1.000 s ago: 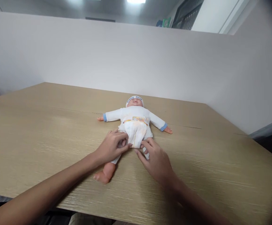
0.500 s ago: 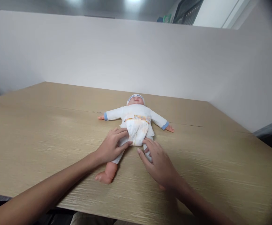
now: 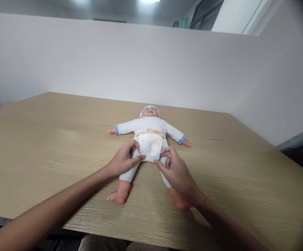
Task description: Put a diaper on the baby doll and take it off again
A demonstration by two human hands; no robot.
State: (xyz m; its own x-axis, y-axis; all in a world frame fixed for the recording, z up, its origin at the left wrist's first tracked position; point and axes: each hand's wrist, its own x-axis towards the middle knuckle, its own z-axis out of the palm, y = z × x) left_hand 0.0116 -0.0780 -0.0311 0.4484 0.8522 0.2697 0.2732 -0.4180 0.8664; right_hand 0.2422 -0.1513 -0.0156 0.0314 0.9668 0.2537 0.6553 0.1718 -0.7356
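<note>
Two hands work at one doll (image 3: pixel 148 139) in the head view, just below the middle of the frame. It lies on its back on the table (image 3: pixel 49 146), arms spread, capped head pointing toward the top of the frame, bare feet toward the bottom edge. A diaper (image 3: pixel 149 145) with a printed waistband wraps its hips.

From the lower left, the left hand (image 3: pixel 124 160) comes in with thumb and fingers closed in a pinch on the diaper's lower left edge, at the doll's thigh. Over on the other side, the right hand (image 3: pixel 176 170) arrives from the lower right with fingertips curled together on the diaper's lower right edge — whether it truly clamps cloth or only presses on it I cannot tell, since the fingers hide the contact.

Risks, as I judge them: the doll is light and nothing pins its chest, so an uneven tug from either pinch could slide or twist it across the smooth wood. A pull on the leg edges alone could also drag the diaper down off the hips or skew the waistband, leaving one side looser than the other. Both grips sit on thin folded edges, so cloth may slip out of the fingertips. The right forearm crosses the doll's leg and hides its foot — a careless shift there could knock the leg sideways. Beyond the table stands a white partition (image 3: pixel 151 66), well apart from the hands.
</note>
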